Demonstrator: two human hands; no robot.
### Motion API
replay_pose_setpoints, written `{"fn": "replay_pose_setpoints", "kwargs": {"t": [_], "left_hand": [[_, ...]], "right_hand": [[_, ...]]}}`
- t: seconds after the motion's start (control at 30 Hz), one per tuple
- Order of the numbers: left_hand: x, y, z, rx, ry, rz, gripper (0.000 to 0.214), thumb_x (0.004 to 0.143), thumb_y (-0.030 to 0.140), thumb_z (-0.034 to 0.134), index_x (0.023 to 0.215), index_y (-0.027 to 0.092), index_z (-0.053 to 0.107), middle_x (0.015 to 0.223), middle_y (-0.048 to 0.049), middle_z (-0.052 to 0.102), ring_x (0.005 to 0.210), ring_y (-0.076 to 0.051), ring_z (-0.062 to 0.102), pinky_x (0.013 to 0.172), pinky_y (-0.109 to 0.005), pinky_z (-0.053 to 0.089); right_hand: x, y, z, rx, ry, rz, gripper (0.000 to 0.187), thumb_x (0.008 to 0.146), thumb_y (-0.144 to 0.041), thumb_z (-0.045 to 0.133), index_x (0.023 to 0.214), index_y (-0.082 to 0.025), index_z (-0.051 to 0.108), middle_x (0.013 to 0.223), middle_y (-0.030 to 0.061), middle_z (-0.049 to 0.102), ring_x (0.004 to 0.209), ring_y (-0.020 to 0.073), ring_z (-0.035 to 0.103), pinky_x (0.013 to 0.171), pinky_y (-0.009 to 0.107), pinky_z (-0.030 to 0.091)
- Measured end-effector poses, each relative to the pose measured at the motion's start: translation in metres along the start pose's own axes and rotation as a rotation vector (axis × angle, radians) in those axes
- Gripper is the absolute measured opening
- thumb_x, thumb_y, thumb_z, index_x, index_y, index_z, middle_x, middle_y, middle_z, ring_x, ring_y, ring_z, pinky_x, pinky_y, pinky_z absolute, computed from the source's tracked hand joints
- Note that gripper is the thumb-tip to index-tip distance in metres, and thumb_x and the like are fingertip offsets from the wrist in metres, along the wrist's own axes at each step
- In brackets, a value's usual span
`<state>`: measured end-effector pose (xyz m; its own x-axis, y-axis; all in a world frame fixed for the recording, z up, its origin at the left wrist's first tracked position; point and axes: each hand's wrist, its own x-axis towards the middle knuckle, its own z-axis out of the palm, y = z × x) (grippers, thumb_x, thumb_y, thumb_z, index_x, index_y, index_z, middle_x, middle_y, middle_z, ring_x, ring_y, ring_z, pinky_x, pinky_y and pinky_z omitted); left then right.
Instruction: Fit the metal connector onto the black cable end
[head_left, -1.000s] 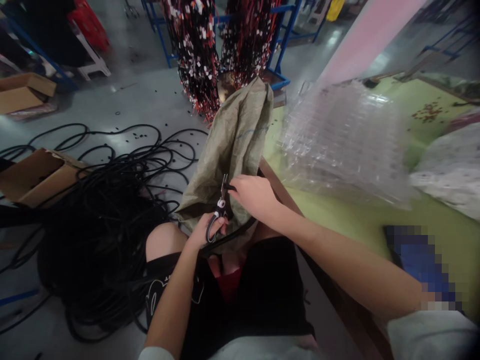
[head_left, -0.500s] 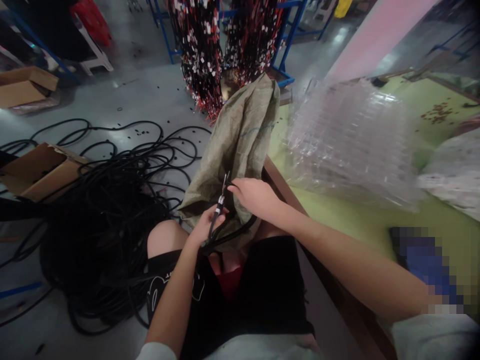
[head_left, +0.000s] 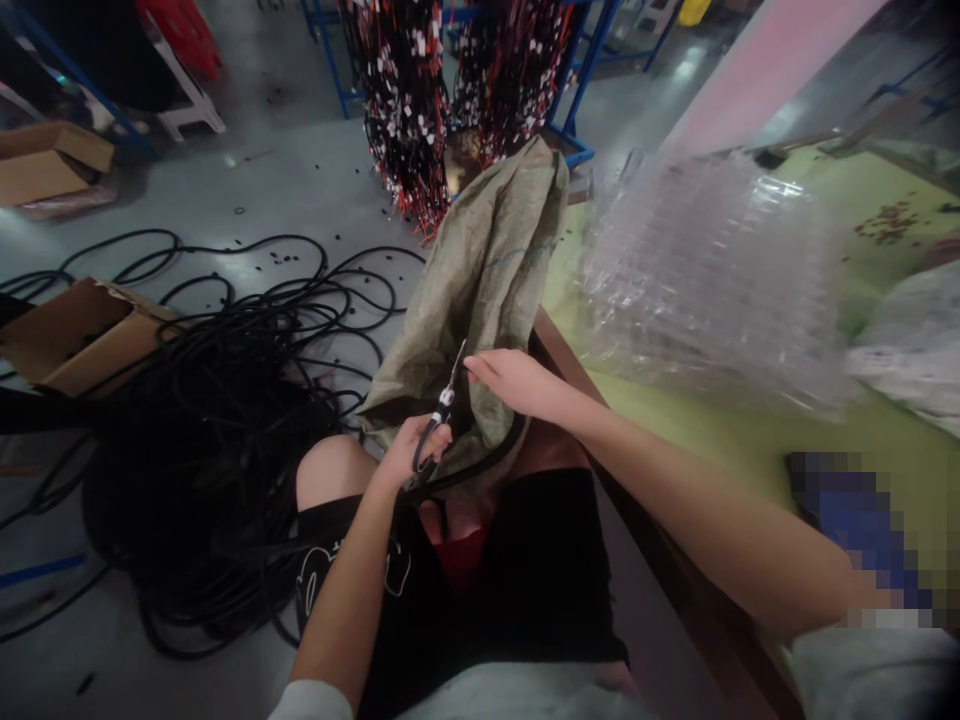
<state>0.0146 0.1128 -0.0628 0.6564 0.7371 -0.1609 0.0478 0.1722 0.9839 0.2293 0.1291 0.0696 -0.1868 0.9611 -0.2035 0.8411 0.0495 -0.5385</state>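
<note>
My left hand (head_left: 409,455) is closed round the black handles of a pair of scissors (head_left: 442,415), blades pointing up and away. My right hand (head_left: 514,380) is just right of the blades, fingers curled on a black cable (head_left: 480,465) that loops down below both hands. Both hands work over the mouth of a grey-green woven sack (head_left: 487,270) that stands between my knees and the table edge. My lap is in black shorts.
A big tangle of black cable (head_left: 195,430) covers the floor on the left, by an open cardboard box (head_left: 75,335). A green-topped table (head_left: 712,440) on the right carries stacked clear plastic trays (head_left: 712,270). Bundles of red and black wires (head_left: 405,100) hang from blue racks behind.
The scissors have tilted so the blades lean more to the right. My right hand has risen slightly and the cable end has moved closer to the blades.
</note>
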Motion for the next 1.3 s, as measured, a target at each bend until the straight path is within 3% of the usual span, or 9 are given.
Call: {"fn": "replay_pose_setpoints", "kwargs": {"t": [0.13, 0.27, 0.6, 0.77, 0.9, 1.0, 1.3], "left_hand": [[-0.001, 0.001, 0.002, -0.049, -0.087, 0.07, 0.05, 0.089, 0.061, 0.053, 0.09, 0.012, 0.06, 0.065, 0.0003, 0.051, 0.061, -0.012, 0.051, 0.061, -0.025, 0.041], [-0.001, 0.002, 0.002, 0.011, -0.096, 0.092, 0.052, 0.089, 0.062, 0.052, 0.098, 0.012, 0.063, 0.073, -0.0027, 0.058, 0.072, -0.016, 0.057, 0.071, -0.028, 0.045], [-0.003, 0.007, 0.002, 0.037, -0.045, -0.007, 0.048, 0.093, 0.056, 0.052, 0.089, 0.01, 0.067, 0.057, -0.0006, 0.058, 0.055, -0.015, 0.061, 0.059, -0.025, 0.046], [0.0, 0.002, 0.002, 0.047, -0.007, 0.047, 0.05, 0.091, 0.058, 0.053, 0.097, 0.01, 0.067, 0.061, 0.0001, 0.056, 0.058, -0.013, 0.056, 0.061, -0.025, 0.044], [0.0, 0.004, -0.001, 0.026, -0.112, 0.097, 0.061, 0.087, 0.067, 0.051, 0.11, 0.011, 0.063, 0.082, -0.0056, 0.061, 0.079, -0.018, 0.057, 0.076, -0.03, 0.045], [-0.002, 0.006, -0.002, 0.011, -0.164, 0.076, 0.061, 0.087, 0.064, 0.053, 0.119, 0.013, 0.059, 0.093, -0.0071, 0.06, 0.088, -0.02, 0.054, 0.082, -0.031, 0.043], [-0.001, 0.009, -0.001, 0.101, -0.177, 0.053, 0.05, 0.091, 0.055, 0.054, 0.116, 0.013, 0.06, 0.095, -0.0059, 0.058, 0.089, -0.019, 0.052, 0.083, -0.029, 0.041]], "right_hand": [[-0.004, -0.004, 0.002, -0.106, 0.058, -0.02, 0.033, 0.107, -0.032, 0.044, 0.09, -0.017, 0.068, 0.089, 0.0048, 0.07, 0.085, 0.0186, 0.064, 0.073, 0.025, 0.038], [-0.007, -0.008, 0.004, -0.221, 0.089, -0.044, 0.025, 0.104, -0.032, 0.051, 0.097, -0.017, 0.07, 0.096, 0.0067, 0.069, 0.092, 0.0207, 0.064, 0.079, 0.026, 0.04], [-0.008, -0.008, 0.003, -0.343, 0.131, -0.036, 0.022, 0.102, -0.033, 0.055, 0.097, -0.015, 0.068, 0.095, 0.0091, 0.068, 0.09, 0.0239, 0.064, 0.073, 0.029, 0.04], [-0.006, -0.006, 0.007, -0.156, 0.155, -0.039, 0.022, 0.103, -0.032, 0.053, 0.095, -0.017, 0.066, 0.092, 0.006, 0.068, 0.086, 0.0201, 0.064, 0.071, 0.026, 0.038], [-0.005, -0.006, 0.008, 0.128, 0.08, -0.019, 0.033, 0.106, -0.033, 0.044, 0.086, -0.017, 0.065, 0.082, 0.0022, 0.067, 0.076, 0.0154, 0.061, 0.066, 0.024, 0.036], [-0.004, -0.006, 0.008, 0.283, 0.018, 0.009, 0.044, 0.108, -0.035, 0.035, 0.081, -0.016, 0.065, 0.078, 0.0018, 0.065, 0.074, 0.0142, 0.059, 0.068, 0.023, 0.037], [0.0, 0.002, 0.014, 0.487, -0.103, 0.089, 0.052, 0.105, -0.046, 0.037, 0.075, -0.014, 0.065, 0.067, 0.0, 0.057, 0.058, 0.0112, 0.047, 0.059, 0.023, 0.034]]}}
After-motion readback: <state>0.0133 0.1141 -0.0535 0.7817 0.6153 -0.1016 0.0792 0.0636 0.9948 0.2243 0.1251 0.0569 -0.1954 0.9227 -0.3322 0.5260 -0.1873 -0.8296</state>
